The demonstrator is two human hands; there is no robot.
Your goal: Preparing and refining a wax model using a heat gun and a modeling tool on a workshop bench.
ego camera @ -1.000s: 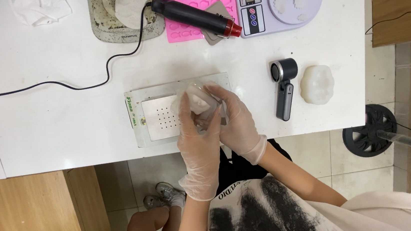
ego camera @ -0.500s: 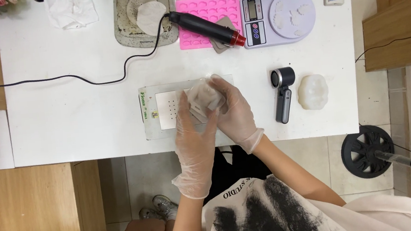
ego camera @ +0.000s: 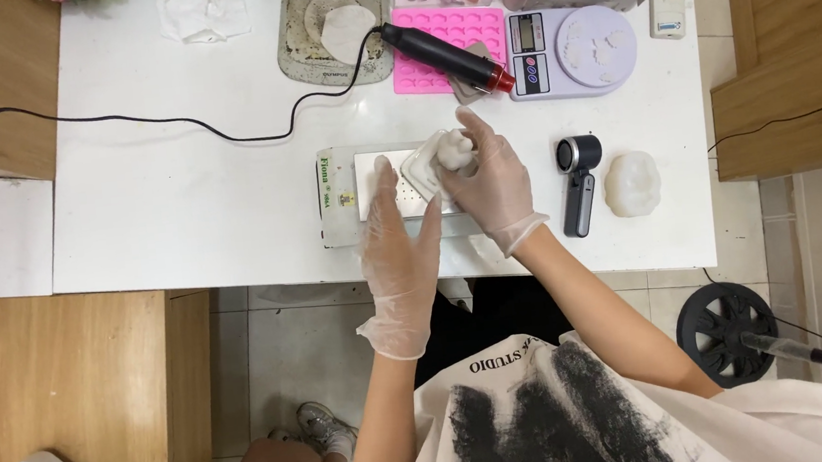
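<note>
Since a moment ago, my right hand (ego camera: 489, 181) has lifted a white lump (ego camera: 454, 149) clear, fingers closed around it above the metal plate (ego camera: 367, 193) near the table's (ego camera: 178, 213) front edge. My left hand (ego camera: 399, 252) lies open, flat on the plate, gripping nothing.

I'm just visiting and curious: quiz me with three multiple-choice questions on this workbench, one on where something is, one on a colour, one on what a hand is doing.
1. Where does the black handheld tool lie?
A. right of the hands
B. left of the hands
C. on the floor

2. What colour is the silicone mould?
A. green
B. pink
C. black

3. What is the right hand doing?
A. resting flat
B. hanging off the table
C. gripping a white lump

Answers: A, it lies between the hands and a white blob; B, plainly pink; C, fingers curl round it.
</note>
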